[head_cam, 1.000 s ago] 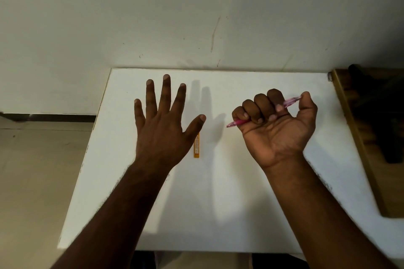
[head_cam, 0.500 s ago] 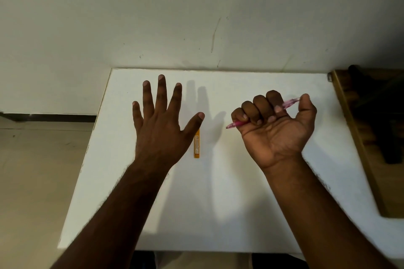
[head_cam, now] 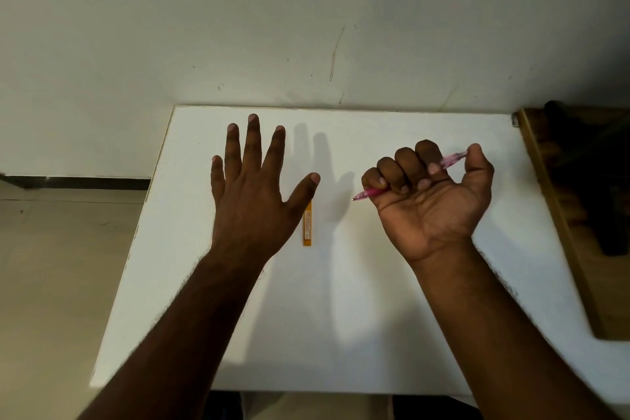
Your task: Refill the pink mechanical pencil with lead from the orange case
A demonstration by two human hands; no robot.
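My right hand [head_cam: 431, 201] is turned palm up above the white table [head_cam: 341, 317] and grips the pink mechanical pencil [head_cam: 370, 193] in its curled fingers. The pencil's tip points left, and its clear pink rear end sticks out by my thumb. The slim orange lead case [head_cam: 308, 226] lies flat on the table, lengthwise away from me, between my two hands. My left hand [head_cam: 254, 187] hovers palm down with fingers spread straight, just left of the case, its thumb over the case's far end. It holds nothing.
A grey wall rises right behind the table's far edge. A wooden surface [head_cam: 559, 215] with dark objects on it borders the table on the right. The table's left edge drops off to a tiled floor [head_cam: 51, 283].
My left hand has drifted slightly left and toward me. The right hand and pencil have barely moved.
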